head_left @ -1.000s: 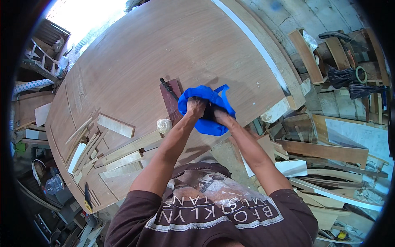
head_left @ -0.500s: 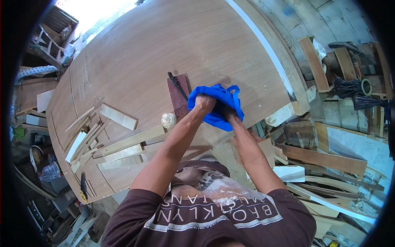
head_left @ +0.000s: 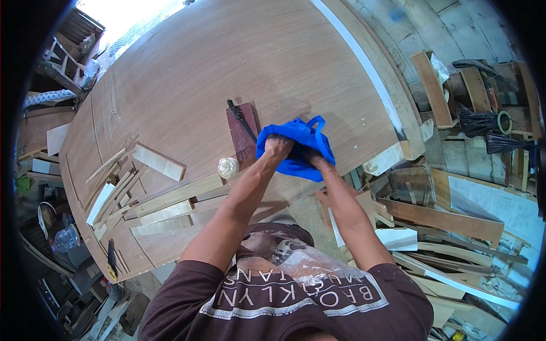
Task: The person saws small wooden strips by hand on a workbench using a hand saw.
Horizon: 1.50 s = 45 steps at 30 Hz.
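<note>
Both of my hands reach down into a blue cloth bag [head_left: 313, 136] with a loop handle, at the near edge of the wooden table. My left hand [head_left: 278, 146] is inside the bag's mouth on the left, its back and wrist partly showing and its fingers hidden. My right hand [head_left: 316, 160] enters on the right, and blue fabric covers nearly all of it. Whatever the hands touch inside cannot be seen. Left of the bag, a long black rod-like thing [head_left: 242, 118] lies across a dark red board [head_left: 245, 149]. A pale, round, wrapped-looking lump [head_left: 228, 167] sits nearer to me.
The large wooden tabletop [head_left: 187, 85] spreads out ahead. Loose wood strips [head_left: 159, 162] lie on its left, with a yellow-and-black tool [head_left: 112, 260] at the near left edge. Planks and offcuts [head_left: 443, 219] pile up at the right. Black plastic bags [head_left: 478, 122] hang farther right.
Both hands stay in the bag, whose folds and handle have shifted a little. The whole view has moved slightly, so the table things appear a little farther left.
</note>
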### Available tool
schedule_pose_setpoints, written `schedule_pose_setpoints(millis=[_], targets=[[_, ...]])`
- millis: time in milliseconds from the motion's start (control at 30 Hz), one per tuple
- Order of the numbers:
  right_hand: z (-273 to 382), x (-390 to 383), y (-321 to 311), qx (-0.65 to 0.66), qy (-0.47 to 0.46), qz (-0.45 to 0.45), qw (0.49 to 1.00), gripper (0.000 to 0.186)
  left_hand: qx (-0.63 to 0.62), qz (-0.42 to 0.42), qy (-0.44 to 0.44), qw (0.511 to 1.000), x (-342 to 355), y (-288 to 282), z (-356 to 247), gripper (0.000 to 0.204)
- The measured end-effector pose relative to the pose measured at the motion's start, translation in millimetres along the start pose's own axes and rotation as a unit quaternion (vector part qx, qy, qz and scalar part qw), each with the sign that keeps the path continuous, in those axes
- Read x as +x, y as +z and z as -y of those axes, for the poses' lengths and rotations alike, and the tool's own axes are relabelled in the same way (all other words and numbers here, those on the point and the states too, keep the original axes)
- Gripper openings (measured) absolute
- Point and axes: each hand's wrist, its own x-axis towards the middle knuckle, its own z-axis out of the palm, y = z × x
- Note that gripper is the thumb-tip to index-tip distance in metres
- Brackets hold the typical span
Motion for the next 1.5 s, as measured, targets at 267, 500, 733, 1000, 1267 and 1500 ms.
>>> schedule_pose_setpoints(millis=[267,500,733,1000,1267,1500], targets=[[10.9,-22.0,20.7,-0.118,-0.109,-0.059,0.985,0.030,-0.043,-0.036,0.050,0.997,-11.6,34.3,23.5,0.054],[24.2,-20.1,22.1,-0.079,0.005,0.000,0.997,0.032,-0.020,0.053,0.043,0.997,-18.8,9.9,9.9,0.055],[18.0,-17.1,23.2,-0.095,-0.067,0.014,0.993,0.033,-0.091,0.017,0.062,0.994,-20.4,36.8,37.1,0.053],[22.1,-8.7,31.0,-0.039,-0.053,-0.079,0.995,0.039,-0.132,-0.073,0.076,0.986,-17.8,46.5,28.0,0.047],[64.4,-12.7,-43.4,-0.078,-0.021,0.094,0.992,0.036,-0.073,-0.094,0.052,0.992,-37.1,19.4,31.3,0.035],[36.1,-36.1,-53.8,-0.169,-0.032,0.160,0.972,0.031,-0.133,0.143,0.093,0.976,-21.5,-38.9,20.0,0.032]])
